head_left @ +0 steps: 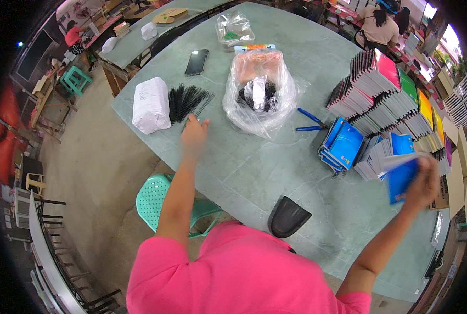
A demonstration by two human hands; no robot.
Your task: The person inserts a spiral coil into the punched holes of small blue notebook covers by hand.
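The right grip (423, 183) is pinching a blue-covered booklet (401, 182) near stacked notebooks (387, 107), seemingly leaving its left edge free, while the left grip (194, 130), its closure unclear, is hovering by black coils (183, 104) probably placed handy on the table (233, 162)

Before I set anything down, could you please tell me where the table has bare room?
The table looks barest between the clear plastic bag, blue-handled pliers and black curved piece. Another patch lies beyond the pliers, between bag and notebook stacks. It is crowded at the stacks, and around the white bundle and black coils near the left hand.
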